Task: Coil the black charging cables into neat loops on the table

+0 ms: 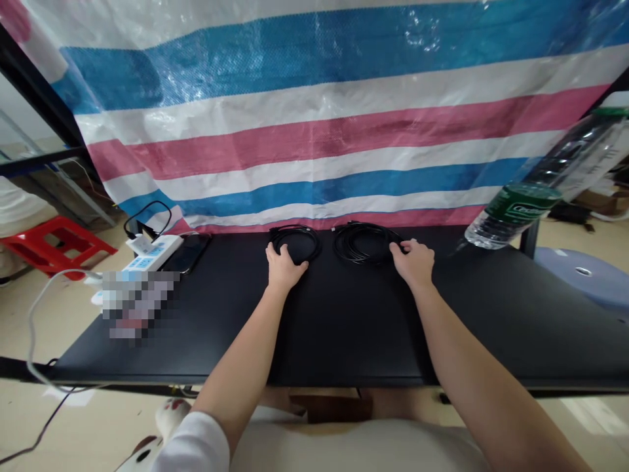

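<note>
Two coils of black cable lie side by side on the black tabletop point(339, 328). My left hand point(285, 267) rests at the near edge of the left, thinner cable coil point(314, 242), its thumb spread away from the fingers. At the right edge of the thicker cable coil point(351, 246) is my right hand point(415, 262). Its fingers are curled, with the thumb at the cable's outer loops, and it appears to hold them; the fingertips are partly hidden. Small light cable ends show at the back of both coils.
A power strip point(167, 249) with a white plug point(141, 244) and a dark phone point(189, 254) lie left, beside a blurred-out patch. A water bottle point(511, 213) stands back right. Striped sheeting point(314, 131) hangs behind; a red stool point(61, 242) stands beyond the left end.
</note>
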A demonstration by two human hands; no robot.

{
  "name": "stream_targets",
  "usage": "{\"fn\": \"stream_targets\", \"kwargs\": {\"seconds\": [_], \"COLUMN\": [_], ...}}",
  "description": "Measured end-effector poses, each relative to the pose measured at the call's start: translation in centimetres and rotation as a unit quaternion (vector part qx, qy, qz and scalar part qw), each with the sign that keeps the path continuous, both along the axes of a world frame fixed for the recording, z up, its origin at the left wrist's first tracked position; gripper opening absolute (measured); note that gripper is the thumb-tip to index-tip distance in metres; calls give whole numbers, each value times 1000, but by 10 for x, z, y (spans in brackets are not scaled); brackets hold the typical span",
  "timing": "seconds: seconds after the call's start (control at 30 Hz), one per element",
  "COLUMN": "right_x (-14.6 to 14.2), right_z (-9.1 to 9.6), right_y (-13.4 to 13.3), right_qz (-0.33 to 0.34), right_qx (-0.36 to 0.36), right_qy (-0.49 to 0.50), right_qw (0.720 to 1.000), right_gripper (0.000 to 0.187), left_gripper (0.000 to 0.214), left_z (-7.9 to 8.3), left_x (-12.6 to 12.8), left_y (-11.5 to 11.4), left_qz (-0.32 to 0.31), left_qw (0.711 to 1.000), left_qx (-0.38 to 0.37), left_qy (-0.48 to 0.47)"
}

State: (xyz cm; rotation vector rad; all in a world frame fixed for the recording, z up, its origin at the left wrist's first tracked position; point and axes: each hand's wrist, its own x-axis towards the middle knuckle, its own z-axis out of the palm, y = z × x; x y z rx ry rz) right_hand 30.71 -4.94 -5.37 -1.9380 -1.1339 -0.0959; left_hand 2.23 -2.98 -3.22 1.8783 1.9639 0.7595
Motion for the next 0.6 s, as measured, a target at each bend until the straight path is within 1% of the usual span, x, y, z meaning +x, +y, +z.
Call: {"fn": "stream_targets", "kwargs": {"seconds": [0.07, 0.17, 0.23, 0.3, 0.37, 0.47, 0.53, 0.6], "right_x": [-6, -12, -16, -19, -23, -30, -33, -33], "right_z": [0, 5, 11, 20, 30, 42, 44, 41], "right_y": [-1, -6, -7, -6, -2, 6, 10, 12], "right_qz": [-17, -43, -44, -42, -38, -32, -32, -31], "right_qx": [-31, -33, -27, -42, -85, -146, -149, -113], "right_qy": [0, 5, 6, 5, 8, 28, 42, 45], "right_qw": [999, 999, 999, 998, 996, 988, 987, 992], "right_gripper": [24, 30, 33, 36, 34, 23, 15, 16], "left_gripper": [80, 85, 89, 90, 88, 78, 72, 69], "left_z": [2, 5, 8, 11, 12, 10, 5, 0], "left_x": [-1, 0, 3, 5, 6, 4, 1, -3], "left_y": [0, -2, -4, -6, -7, -4, -1, 3], "left_qz": [4, 11, 14, 20, 32, 53, 60, 64], "left_qw": [1000, 999, 999, 999, 999, 998, 997, 995], "left_qx": [-5, -16, -23, -25, -16, 15, 43, 77], "left_qy": [11, 31, 37, 35, 23, -5, -19, -25]}}
